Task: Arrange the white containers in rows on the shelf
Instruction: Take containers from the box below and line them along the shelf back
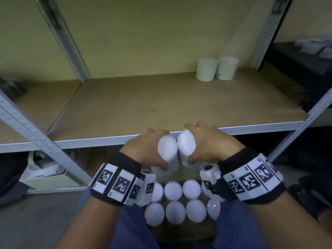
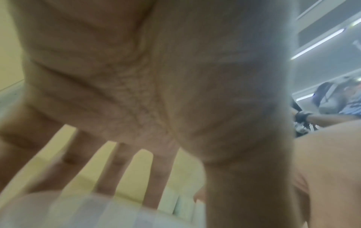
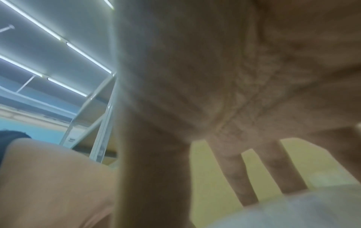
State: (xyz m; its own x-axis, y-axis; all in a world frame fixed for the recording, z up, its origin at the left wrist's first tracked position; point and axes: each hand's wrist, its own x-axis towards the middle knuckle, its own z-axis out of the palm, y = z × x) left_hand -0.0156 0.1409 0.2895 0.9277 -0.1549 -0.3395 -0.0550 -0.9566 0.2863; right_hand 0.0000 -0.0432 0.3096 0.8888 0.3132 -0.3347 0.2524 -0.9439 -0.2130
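My left hand (image 1: 143, 150) grips one white container (image 1: 167, 148) and my right hand (image 1: 210, 141) grips another white container (image 1: 186, 142). The two containers touch side by side just below the front edge of the shelf (image 1: 161, 101). Both wrist views are blurred: the left hand (image 2: 136, 92) wraps a white container (image 2: 97, 211) at the bottom, and the right hand (image 3: 234, 92) wraps its container (image 3: 293, 208). Two more white containers (image 1: 206, 69) (image 1: 227, 68) stand upright next to each other at the shelf's back right. Several white containers (image 1: 175, 190) sit packed together below my wrists.
Grey metal uprights (image 1: 32, 133) (image 1: 305, 126) frame the shelf on both sides, with more uprights (image 1: 68, 42) at the back. A pale box (image 1: 46, 175) sits under the shelf at left. Dark items (image 1: 296, 60) lie on the neighbouring shelf to the right.
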